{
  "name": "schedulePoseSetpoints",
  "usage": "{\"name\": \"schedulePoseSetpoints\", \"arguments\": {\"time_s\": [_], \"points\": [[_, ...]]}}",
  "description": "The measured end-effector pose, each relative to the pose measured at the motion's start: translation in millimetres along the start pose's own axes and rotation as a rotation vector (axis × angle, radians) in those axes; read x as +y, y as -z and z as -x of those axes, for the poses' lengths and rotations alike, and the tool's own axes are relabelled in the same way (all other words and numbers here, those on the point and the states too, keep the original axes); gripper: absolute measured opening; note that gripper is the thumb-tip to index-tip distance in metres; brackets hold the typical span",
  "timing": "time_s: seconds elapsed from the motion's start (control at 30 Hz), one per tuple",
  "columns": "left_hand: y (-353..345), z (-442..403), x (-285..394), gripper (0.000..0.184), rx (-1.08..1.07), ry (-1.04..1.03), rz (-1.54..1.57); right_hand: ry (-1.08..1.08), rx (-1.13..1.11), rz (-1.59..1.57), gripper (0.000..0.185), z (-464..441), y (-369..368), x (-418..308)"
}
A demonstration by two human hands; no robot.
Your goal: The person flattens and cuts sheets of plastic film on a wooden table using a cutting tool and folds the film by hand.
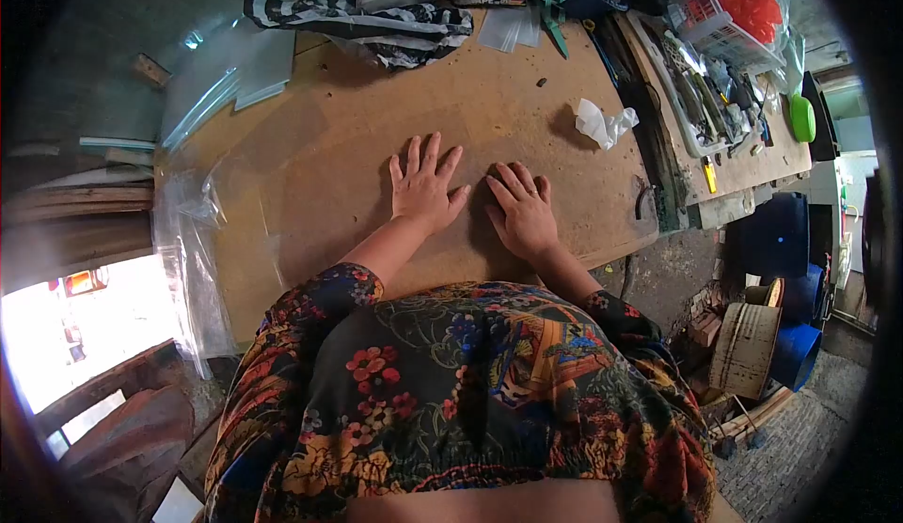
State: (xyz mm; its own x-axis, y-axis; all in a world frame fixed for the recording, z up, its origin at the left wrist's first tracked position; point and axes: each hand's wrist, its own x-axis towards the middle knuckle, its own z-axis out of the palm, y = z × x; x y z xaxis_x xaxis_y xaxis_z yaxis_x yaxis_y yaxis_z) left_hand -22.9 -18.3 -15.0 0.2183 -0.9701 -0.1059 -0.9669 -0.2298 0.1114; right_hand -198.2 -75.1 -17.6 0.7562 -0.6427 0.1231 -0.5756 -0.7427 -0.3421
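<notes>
My left hand (426,187) lies palm down on the wooden tabletop (343,147), its fingers spread and nothing held. A short gap to the right, my right hand (523,211) also rests on the wood, palm down, with its fingers stretched out and a ring on one of them. A crumpled white tissue (605,125) lies beyond my right hand, apart from it. Clear plastic sheeting (193,231) covers the table's left edge, away from my left hand.
Clear plastic sheets (263,67) lie at the back left, near a black-and-white striped bag (362,23). On the right are a tray of tools (691,81), a white basket (720,29) with a red plastic bag, and a green lid (802,118). Blue barrels (769,234) stand beyond.
</notes>
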Motion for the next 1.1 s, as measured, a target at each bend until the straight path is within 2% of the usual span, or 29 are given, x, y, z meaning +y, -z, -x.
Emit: {"name": "schedulePoseSetpoints", "arguments": {"time_s": [0.33, 0.53, 0.7, 0.77, 0.8, 0.87, 0.93, 1.0, 1.03, 1.1], "points": [[12.9, -4.0, 6.8, 0.057, -0.071, 0.041, -0.007, -0.001, 0.01, -0.008, 0.038, 0.6, -1.9, 0.5], [2.4, -3.8, 4.8, 0.054, -0.011, 0.047, -0.024, 0.0, 0.012, -0.006, 0.038, 0.5, -1.1, 0.1], [6.9, -3.1, 4.9, 0.055, -0.043, 0.061, -0.013, 0.008, 0.038, -0.005, 0.037, 1.1, -2.0, 0.2], [12.9, -2.4, 7.9, 0.055, -0.063, 0.055, -0.008, -0.017, 0.175, -0.117, 0.037, 5.2, -5.0, 8.9], [16.0, -2.6, 8.6, 0.056, -0.09, 0.068, -0.013, -0.027, 0.175, -0.104, 0.037, 9.4, -4.0, 18.3], [14.8, -3.7, 8.1, 0.056, -0.132, 0.08, -0.05, -0.287, 0.497, -0.12, 0.036, 24.5, 1.6, 47.3], [13.9, -3.3, 8.9, 0.056, -0.134, 0.067, -0.062, -0.472, 0.605, 0.02, 0.032, 44.5, 15.9, 86.1], [14.8, -4.3, 9.5, 0.057, -0.161, 0.076, -0.087, -0.598, 0.578, 0.249, 0.033, 69.5, 32.3, 122.5], [15.2, -4.4, 9.9, 0.057, -0.156, 0.075, -0.083, -0.596, 0.582, 0.253, 0.033, 76.7, 35.5, 132.3], [14.0, -3.3, 8.0, 0.057, -0.144, 0.079, -0.065, -0.774, 0.529, 0.245, 0.031, 83.1, 38.6, 140.8]]}}
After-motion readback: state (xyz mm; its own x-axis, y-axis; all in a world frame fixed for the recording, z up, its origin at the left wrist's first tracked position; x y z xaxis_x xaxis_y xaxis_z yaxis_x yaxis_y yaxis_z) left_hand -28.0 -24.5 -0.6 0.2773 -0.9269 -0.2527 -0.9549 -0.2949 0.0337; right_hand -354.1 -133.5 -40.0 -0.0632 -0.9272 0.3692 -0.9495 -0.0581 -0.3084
